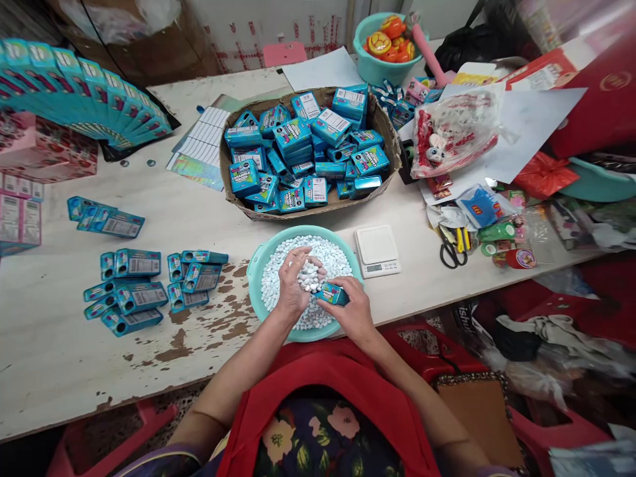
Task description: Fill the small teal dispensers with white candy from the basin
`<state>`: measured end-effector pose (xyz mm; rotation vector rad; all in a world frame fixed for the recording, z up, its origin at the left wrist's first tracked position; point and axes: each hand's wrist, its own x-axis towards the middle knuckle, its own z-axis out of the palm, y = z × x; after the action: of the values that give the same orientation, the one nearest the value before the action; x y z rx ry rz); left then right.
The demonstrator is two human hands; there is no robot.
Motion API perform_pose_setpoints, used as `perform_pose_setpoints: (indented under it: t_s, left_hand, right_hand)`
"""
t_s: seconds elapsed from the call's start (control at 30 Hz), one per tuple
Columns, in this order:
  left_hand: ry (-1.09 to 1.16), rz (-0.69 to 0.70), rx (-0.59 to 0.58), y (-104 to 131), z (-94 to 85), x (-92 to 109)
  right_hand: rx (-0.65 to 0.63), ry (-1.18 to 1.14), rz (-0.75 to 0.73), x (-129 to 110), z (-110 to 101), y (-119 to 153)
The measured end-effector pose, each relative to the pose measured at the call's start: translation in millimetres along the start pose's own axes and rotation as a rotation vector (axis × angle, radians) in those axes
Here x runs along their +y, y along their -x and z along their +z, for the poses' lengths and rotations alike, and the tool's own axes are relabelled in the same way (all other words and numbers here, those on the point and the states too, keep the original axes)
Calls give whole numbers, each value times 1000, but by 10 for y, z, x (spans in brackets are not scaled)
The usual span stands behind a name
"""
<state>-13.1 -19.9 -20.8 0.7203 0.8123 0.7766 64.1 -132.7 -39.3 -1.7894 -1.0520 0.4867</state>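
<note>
From here I see the left hand (293,285) cupped, fingers half curled around a handful of white candies (312,274), while the right hand (356,308) pinches a small blue Caramelo box (332,294) between thumb and fingers; both are above a turquoise basin (253,273) filled with more candies. Just behind it, a cardboard tray (231,197) heaped with matching boxes closes off the far side, and a white digital scale (377,246) sits close by the rim on the right. Past that lie black-handled scissors (450,256), small wrappers and a plastic bag of red-and-white packaging (457,132). Clusters of boxes (143,297) stand and lean to the left, below a fanned row of blue cartons (106,93). The pale tabletop (34,331) has worn brown patches near the front edge. Behind, a bowl (366,58) holds orange toys; red plastic stools (422,344) show underneath.
</note>
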Motion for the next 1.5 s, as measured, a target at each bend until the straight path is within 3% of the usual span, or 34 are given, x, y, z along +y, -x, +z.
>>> perform_pose_setpoints:
  t_s: [0.4,0.77,1.0,1.5]
  left_hand:
    - [5,115,80,-18,112,165]
    - [-42,161,122,1,115,164]
    - [-26,147,117,-19,106,173]
    - [-109,260,72,37,203,220]
  right_hand:
    - [61,-16,-25,-129,-104,-98]
    - [38,-76,3,-94,-44,-134]
    - [46,-94,-3,-125,-31,-145]
    - [41,-141,24,-155,-19,-112]
